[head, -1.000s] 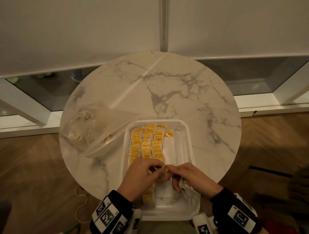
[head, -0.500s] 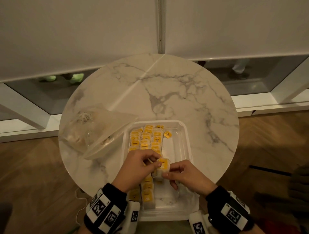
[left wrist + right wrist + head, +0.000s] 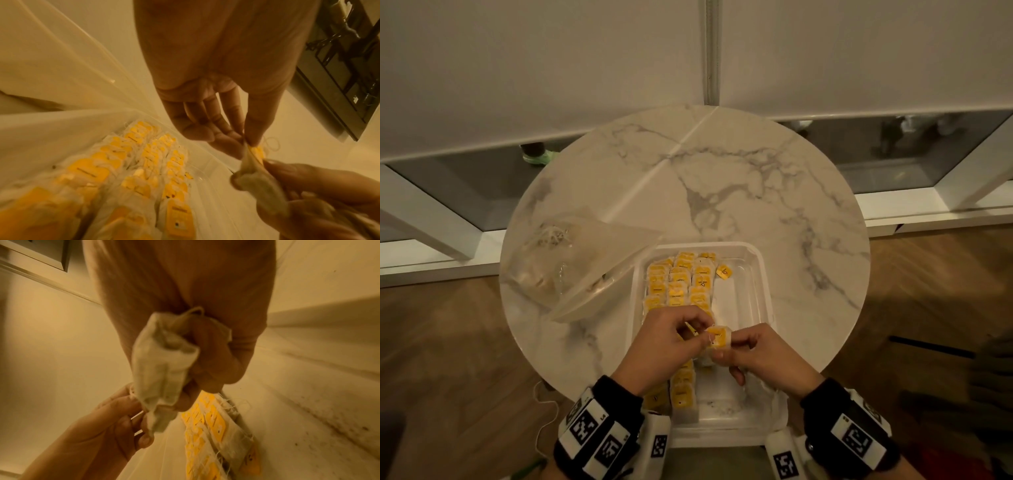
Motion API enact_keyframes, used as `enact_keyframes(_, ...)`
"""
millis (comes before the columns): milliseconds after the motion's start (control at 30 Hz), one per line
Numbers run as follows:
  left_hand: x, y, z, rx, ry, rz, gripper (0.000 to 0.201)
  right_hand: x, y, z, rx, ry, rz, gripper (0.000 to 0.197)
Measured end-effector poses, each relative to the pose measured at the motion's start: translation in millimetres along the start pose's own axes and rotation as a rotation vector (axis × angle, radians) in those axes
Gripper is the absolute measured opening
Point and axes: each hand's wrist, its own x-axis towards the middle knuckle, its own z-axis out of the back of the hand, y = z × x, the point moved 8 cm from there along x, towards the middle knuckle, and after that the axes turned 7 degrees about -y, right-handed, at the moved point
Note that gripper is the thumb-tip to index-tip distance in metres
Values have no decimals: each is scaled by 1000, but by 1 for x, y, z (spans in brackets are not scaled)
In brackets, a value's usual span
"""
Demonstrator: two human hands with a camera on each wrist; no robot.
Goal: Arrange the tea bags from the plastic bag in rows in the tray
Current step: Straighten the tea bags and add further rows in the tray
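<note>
The right hand [image 3: 763,353] curls its fingers round a small bunch of pale paper tea bags [image 3: 162,369], one of them showing its yellow tag [image 3: 718,337] between the two hands in the lower middle of the head view. The left hand [image 3: 671,339] pinches the string and tag end of that bunch between thumb and forefinger, its other fingers loosely bent. Both hands hover palm down over the near half of the clear rectangular plastic tray [image 3: 760,274], wrists at the bottom of the frame. Rows of yellow-tagged tea bags [image 3: 681,284] fill the tray's left side; its right side is bare floor. The crumpled clear plastic bag [image 3: 571,263] lies left of the tray on the round white marble table [image 3: 739,178], whose upper half is open.
</note>
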Motion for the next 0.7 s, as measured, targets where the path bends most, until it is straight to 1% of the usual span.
enact_keyframes(67, -1, 4, -1, 25, 46, -1, 11, -2, 0, 5, -36, -36, -9, 17)
enact_keyframes(133, -4, 10, -6, 135, 118, -2, 11, -3, -1, 12, -76, -81, -20, 21)
enact_keyframes(200, -8, 17, -19, 275, 249, -9, 8, -4, -3, 18, -84, -107, -21, 21)
enact_keyframes(267, -16, 21, -34, 420, 402, -48, 7, -4, -6, 20, -84, -114, -26, 18)
enact_keyframes(300, -20, 23, -40, 482, 456, -71, 8, -5, -8, 21, -87, -115, -30, 16)
enact_keyframes(367, -22, 26, -48, 570, 502, -96, 9, -5, -11, 21, -100, -118, -35, 11)
enact_keyframes(433, -18, 28, -49, 660, 467, -99, 9, -5, -12, 21, -105, -122, -39, 9)
enact_keyframes(567, -1, 24, -41, 850, 292, -111, 12, -5, -12, 20, -107, -134, -27, 8)
enact_keyframes(633, 5, 20, -38, 916, 252, -120, 14, -5, -12, 20, -127, -136, -19, 8)
enact_keyframes(700, 10, 19, -37, 957, 241, -110, 14, -5, -13, 20, -132, -134, -16, 8)
